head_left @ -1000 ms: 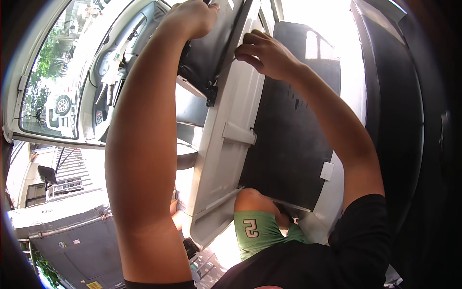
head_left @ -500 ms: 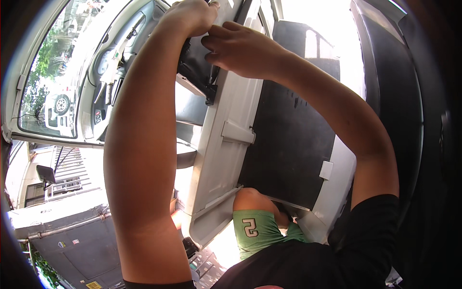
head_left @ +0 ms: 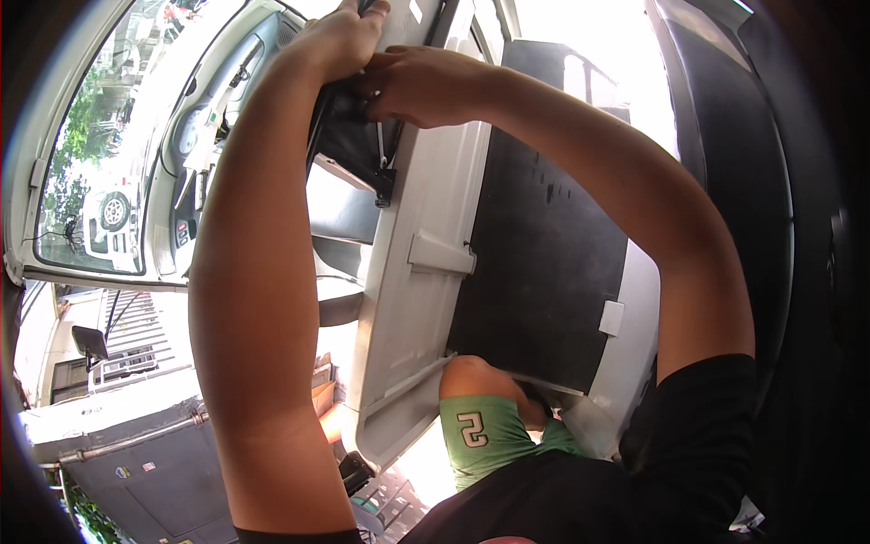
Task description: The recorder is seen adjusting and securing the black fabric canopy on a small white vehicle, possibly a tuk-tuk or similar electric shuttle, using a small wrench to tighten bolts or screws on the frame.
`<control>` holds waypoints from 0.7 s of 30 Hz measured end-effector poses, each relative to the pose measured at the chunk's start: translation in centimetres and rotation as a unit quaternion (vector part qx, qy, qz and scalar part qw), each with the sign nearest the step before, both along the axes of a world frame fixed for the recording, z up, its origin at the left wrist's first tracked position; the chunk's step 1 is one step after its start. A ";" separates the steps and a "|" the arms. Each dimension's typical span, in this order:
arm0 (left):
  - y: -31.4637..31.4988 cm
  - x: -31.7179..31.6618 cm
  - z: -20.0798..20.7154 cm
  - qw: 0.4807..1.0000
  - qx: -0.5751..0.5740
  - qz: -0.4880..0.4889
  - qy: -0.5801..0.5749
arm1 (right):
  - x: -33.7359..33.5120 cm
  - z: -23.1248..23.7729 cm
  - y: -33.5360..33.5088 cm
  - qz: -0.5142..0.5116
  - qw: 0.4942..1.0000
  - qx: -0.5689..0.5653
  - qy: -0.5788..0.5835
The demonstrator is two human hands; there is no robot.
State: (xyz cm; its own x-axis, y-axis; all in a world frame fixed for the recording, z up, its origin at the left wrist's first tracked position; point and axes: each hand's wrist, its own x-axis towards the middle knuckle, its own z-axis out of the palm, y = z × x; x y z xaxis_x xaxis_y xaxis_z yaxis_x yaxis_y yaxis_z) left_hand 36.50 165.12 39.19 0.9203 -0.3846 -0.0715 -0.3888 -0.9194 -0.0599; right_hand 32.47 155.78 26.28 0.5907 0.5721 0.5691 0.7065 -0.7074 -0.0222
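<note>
Both my arms reach up to the top of the head view, over a black flat part (head_left: 349, 136) with a thin metal strut and bracket (head_left: 384, 186) below it. My left hand (head_left: 349, 41) is closed round a dark, narrow piece at the upper edge, too little of which shows to name. My right hand (head_left: 426, 86) is just right of it, nearly touching it, with bent fingers at the black part's edge. Its fingertips and whatever they grip are hidden. A pale grey metal panel (head_left: 426, 199) with a raised ledge runs down beneath my right hand.
Left are a vehicle's windscreen (head_left: 82, 181) and dashboard (head_left: 195, 136). A black panel (head_left: 544, 254) lies right of the grey metal. My leg in green shorts (head_left: 489, 435) is below. Outside stand a dark grey box (head_left: 154, 480) and a mirror (head_left: 90, 343).
Both hands have shifted a little to the left, and the right hand has turned, its fingers now further in behind the left wrist. The black part beneath them appears shifted left too.
</note>
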 end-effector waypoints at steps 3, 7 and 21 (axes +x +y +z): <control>-0.9 -1.9 0.4 1.000 -0.001 0.000 0.003 | -0.1 -0.9 -0.7 -0.003 1.000 -0.006 0.009; -0.4 -2.4 0.8 1.000 0.001 0.022 -0.017 | 0.8 -1.7 -0.2 0.033 0.997 0.065 -0.021; -0.9 -1.9 0.5 1.000 0.007 0.000 -0.015 | -2.4 -11.6 -0.6 -0.039 0.934 0.345 0.086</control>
